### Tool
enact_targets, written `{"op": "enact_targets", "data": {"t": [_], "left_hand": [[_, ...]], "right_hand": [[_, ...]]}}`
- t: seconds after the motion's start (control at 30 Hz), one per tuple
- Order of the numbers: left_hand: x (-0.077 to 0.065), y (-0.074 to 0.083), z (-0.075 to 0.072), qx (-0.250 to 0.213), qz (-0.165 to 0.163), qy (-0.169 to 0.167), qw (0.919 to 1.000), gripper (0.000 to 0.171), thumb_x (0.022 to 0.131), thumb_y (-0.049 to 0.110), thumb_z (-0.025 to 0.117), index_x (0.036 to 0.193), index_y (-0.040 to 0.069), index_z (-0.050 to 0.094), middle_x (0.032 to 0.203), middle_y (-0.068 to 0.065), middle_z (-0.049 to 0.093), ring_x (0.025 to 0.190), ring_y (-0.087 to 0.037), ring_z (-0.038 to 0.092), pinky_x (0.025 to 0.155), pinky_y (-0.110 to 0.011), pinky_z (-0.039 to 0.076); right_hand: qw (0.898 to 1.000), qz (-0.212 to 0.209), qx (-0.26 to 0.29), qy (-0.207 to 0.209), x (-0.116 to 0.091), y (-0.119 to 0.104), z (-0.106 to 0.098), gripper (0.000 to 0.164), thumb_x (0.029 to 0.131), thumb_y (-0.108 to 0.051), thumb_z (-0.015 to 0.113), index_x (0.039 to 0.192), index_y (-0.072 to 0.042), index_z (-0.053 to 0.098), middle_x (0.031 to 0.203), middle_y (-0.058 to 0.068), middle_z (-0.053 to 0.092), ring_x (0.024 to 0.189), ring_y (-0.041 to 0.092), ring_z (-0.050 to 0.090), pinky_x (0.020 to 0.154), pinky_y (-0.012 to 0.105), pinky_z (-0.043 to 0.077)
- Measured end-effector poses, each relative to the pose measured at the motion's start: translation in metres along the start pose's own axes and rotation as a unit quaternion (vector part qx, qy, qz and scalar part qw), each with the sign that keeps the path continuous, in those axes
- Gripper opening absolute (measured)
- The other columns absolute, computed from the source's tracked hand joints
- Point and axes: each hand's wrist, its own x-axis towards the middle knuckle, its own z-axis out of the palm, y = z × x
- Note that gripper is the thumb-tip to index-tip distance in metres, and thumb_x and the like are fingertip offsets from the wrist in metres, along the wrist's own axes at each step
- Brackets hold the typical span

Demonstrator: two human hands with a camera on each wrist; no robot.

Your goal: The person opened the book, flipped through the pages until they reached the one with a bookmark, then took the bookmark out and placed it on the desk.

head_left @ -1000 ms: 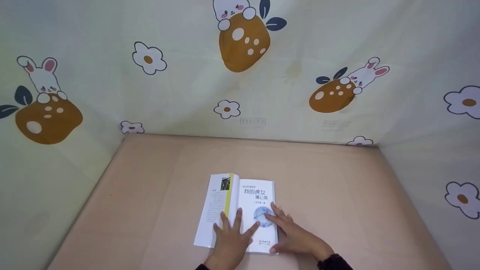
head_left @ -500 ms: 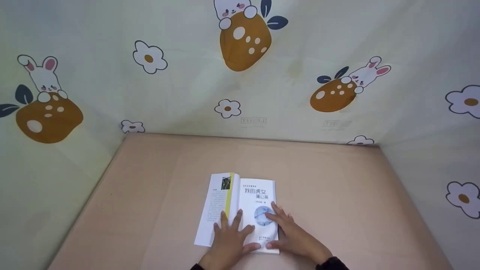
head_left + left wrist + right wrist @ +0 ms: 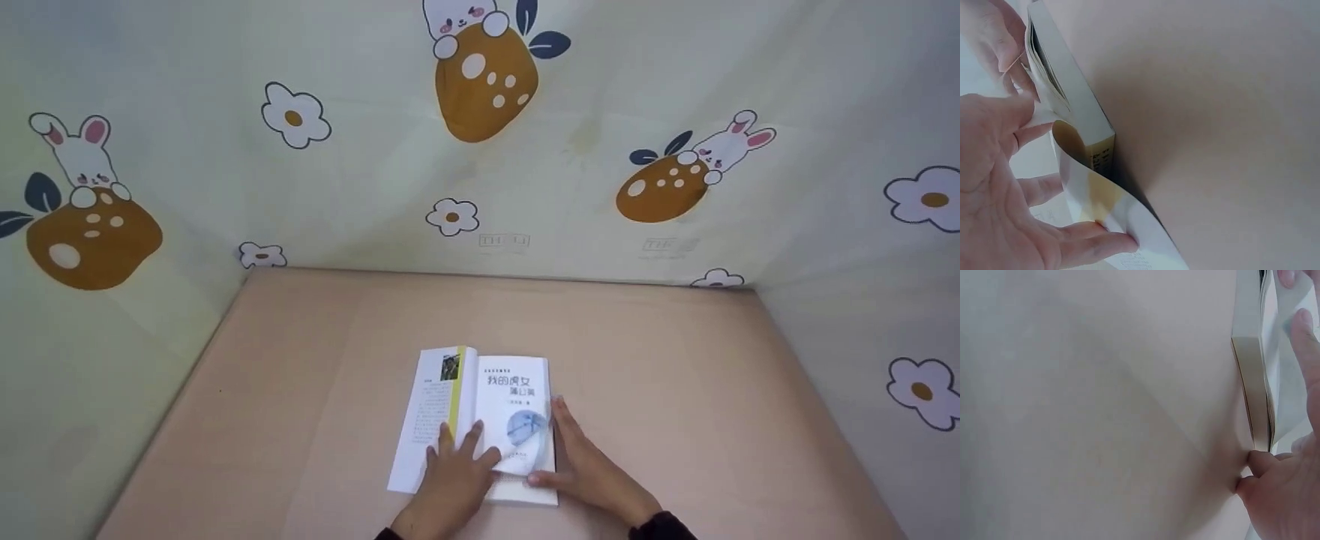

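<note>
A book with a white title page lies on the table. Its front cover is folded over to the left. My left hand lies across the fold, fingers spread over the cover and page. Its index finger is on top of the lifted page, and its thumb is hidden under the page in the head view, so they appear to pinch its lower edge. My right hand is at the book's right edge with long fingers, its thumb touching the page's lower part.
The pink-beige tabletop extends around the book. Pale fabric walls printed with rabbits and flowers stand behind and on both sides.
The lower part of the title page has lifted and curled up. My left thumb has gone from beside the page's lower edge to under it. My right fingers have slid off the page to the book's edge.
</note>
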Motion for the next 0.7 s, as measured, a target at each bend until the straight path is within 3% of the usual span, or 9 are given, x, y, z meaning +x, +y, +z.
{"op": "enact_targets", "data": {"t": [0.17,0.37,0.57,0.7], "left_hand": [[0.002,0.000,0.001,0.000,-0.018,-0.001,0.9998,0.025,0.093,0.030,0.053,0.109,0.011,0.056,0.141,-0.016,0.042,0.120,-0.061,0.035,0.081,-0.070,0.042],[0.000,-0.002,-0.001,-0.097,-0.078,-0.024,0.9920,0.030,0.096,0.028,0.048,0.114,0.004,0.046,0.153,-0.018,0.016,0.131,-0.055,0.025,0.092,-0.070,0.033],[-0.004,-0.008,-0.006,-0.150,-0.097,0.032,0.9833,0.040,0.094,0.023,0.053,0.120,-0.007,0.048,0.144,-0.023,0.033,0.132,-0.047,0.031,0.103,-0.057,0.033],[-0.010,-0.015,-0.009,-0.185,-0.123,0.056,0.9733,0.054,0.090,0.019,0.058,0.130,-0.014,0.042,0.136,-0.026,0.040,0.127,-0.044,0.039,0.103,-0.053,0.035]], "right_hand": [[1.000,0.000,0.002,-0.010,0.001,0.000,-0.002,0.125,0.067,-0.046,0.076,0.147,0.002,-0.006,0.153,0.026,-0.008,0.141,0.043,0.002,0.111,0.055,0.014],[1.000,0.004,0.001,-0.022,0.000,-0.001,-0.002,0.125,0.065,-0.048,0.077,0.149,-0.005,-0.005,0.154,0.024,-0.010,0.140,0.044,0.004,0.109,0.058,0.018],[0.999,-0.002,-0.013,-0.038,-0.001,-0.002,-0.005,0.104,0.068,-0.048,0.074,0.149,-0.010,0.020,0.154,0.025,-0.007,0.139,0.047,0.005,0.107,0.059,0.024],[0.999,0.007,-0.012,-0.052,-0.001,-0.004,-0.006,0.104,0.067,-0.049,0.074,0.147,-0.007,0.024,0.155,0.021,-0.006,0.139,0.048,0.007,0.108,0.061,0.019]]}}
